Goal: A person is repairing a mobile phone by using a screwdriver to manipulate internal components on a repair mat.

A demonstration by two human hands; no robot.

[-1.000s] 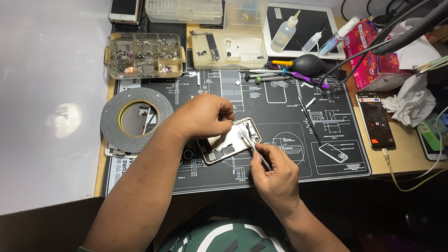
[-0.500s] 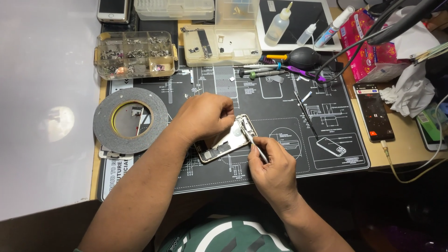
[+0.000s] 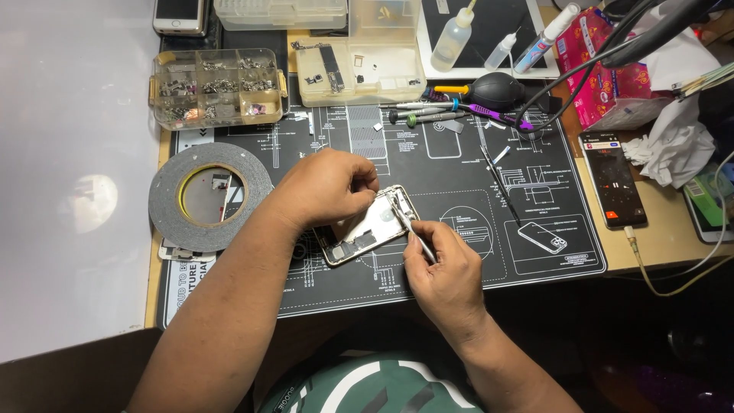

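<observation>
head view, left to right. far left on the desk: large roll of grey tape (image 3: 209, 196), lying flat, partly on the black work mat (image 3: 459, 164). above it a clear compartment box (image 3: 215, 86) of small parts, and beside that a cream tray (image 3: 359, 70) with loose components.

left hand (image 3: 325, 187) comes in over the mat's middle, fingers curled and pressed onto the upper left edge of an opened phone chassis (image 3: 367, 228), steadying it. chassis lies flat on the mat, tilted diagonally, open side up, between the two hands.

right hand (image 3: 443, 268) sits just below and right of the chassis, fingers pinched together around metal tweezers (image 3: 409, 222); the tips reach into the chassis near its upper right corner. exact contact point too small to tell.

further right: screwdrivers (image 3: 428, 115) and a black air blower (image 3: 495, 90) at the mat's top edge, two small squeeze bottles (image 3: 453, 40), a thin dark probe (image 3: 501, 183) lying loose on the mat. off the mat, a lit phone (image 3: 612, 180) on its cable, a pink packet (image 3: 604, 76), crumpled white tissue (image 3: 677, 149).
</observation>
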